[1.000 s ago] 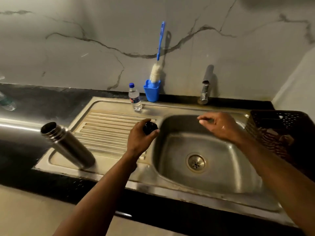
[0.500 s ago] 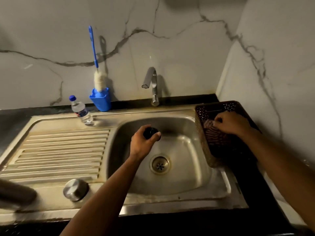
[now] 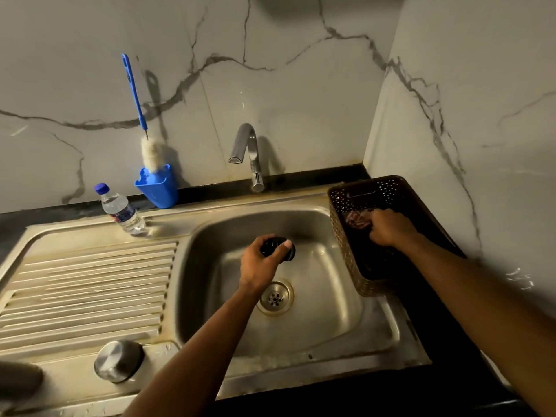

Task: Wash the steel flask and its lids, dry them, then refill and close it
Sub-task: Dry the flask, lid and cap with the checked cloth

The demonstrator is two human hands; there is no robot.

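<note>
A steel lid (image 3: 118,360) sits on the draining board, nearest. Over the sink (image 3: 301,326), the left hand (image 3: 260,266) has its fingers curled round a black inner lid (image 3: 275,247). Farther right, the right hand (image 3: 388,228) fingers pinch a cloth (image 3: 356,219) inside the brown basket (image 3: 346,251).

Two lids (image 3: 276,249) (image 3: 118,360), one water bottle (image 3: 122,210), one brush (image 3: 141,115), one basket (image 3: 346,236).

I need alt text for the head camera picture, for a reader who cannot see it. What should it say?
Over a steel sink, a person's left hand holds a small black lid while the right hand reaches onto a cloth in a dark basket beside the basin. A steel cap, water bottle, blue bottle brush and tap surround the sink.
</note>
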